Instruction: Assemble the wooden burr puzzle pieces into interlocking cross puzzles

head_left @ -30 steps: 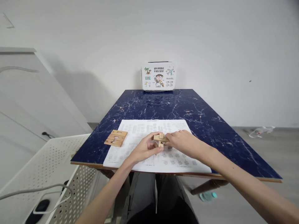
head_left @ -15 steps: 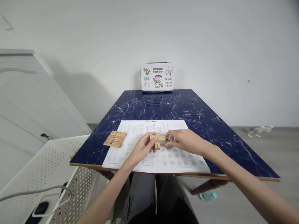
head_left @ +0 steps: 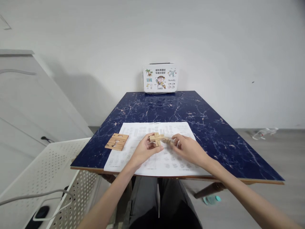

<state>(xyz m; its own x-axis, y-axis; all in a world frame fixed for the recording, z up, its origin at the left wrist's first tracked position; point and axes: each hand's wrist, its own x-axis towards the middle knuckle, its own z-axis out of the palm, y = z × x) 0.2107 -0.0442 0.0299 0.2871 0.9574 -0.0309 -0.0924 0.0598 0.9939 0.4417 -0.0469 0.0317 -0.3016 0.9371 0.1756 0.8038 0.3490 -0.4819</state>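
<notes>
My left hand (head_left: 143, 150) is closed around a cross-shaped cluster of interlocked wooden puzzle pieces (head_left: 157, 138), with the thumb along its near side. To the right, my right hand (head_left: 187, 147) pinches a small wooden puzzle piece (head_left: 168, 142) by its right end. The tip of that piece is close to the cluster; whether they touch I cannot tell. Both hands are above a white printed sheet (head_left: 140, 165) with rows of small drawings. Left of the hands, flat notched wooden pieces (head_left: 117, 141) lie side by side, partly on the sheet.
The dark blue marbled table (head_left: 164, 108) has a wooden front edge. A white printed case (head_left: 160, 78) stands at the back against the wall. At the lower left is a white perforated basket (head_left: 78, 187) with cables. Plastic bottles, including a teal-capped one (head_left: 211, 199), lie on the floor.
My left hand has turned the cluster, so more of its cross shape shows, slightly farther left. My right hand has shifted a little downward, and a gap has opened between the hands.
</notes>
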